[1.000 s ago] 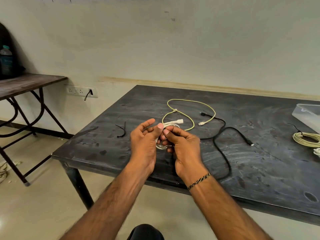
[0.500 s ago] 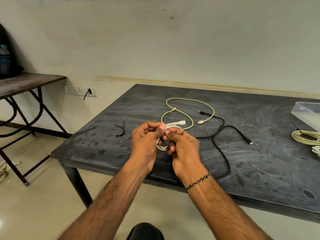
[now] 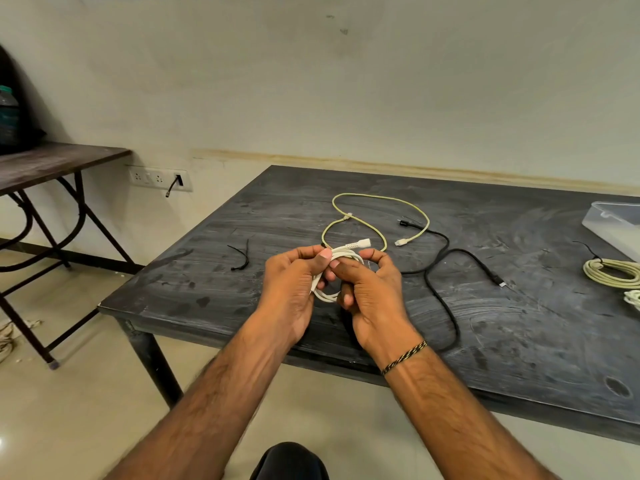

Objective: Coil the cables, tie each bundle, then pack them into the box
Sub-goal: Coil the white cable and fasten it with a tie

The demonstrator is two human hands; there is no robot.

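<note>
Both hands hold a small coil of white cable point(image 3: 341, 258) above the near left part of the dark table point(image 3: 519, 341). My left hand point(image 3: 294, 282) grips the coil's left side, thumb on top. My right hand point(image 3: 370, 289) curls round its right side. The cable's white plug sticks out to the upper right. Behind the hands a yellow cable point(image 3: 377, 209) lies loose on the table. A black cable point(image 3: 446, 271) snakes to its right. A clear plastic box point(image 3: 616, 226) stands at the right edge, with a tied cream coil point(image 3: 613, 273) in front of it.
Black cable ties point(image 3: 240, 258) lie on the table to the left of my hands. A brown side table point(image 3: 52, 161) stands at the left with a bottle point(image 3: 8, 116) on it. A wall socket strip point(image 3: 159, 176) sits low on the wall.
My left fingers, spread a second ago, have closed over the white coil. Both hands have stayed in about the same place, working the coil tighter.
</note>
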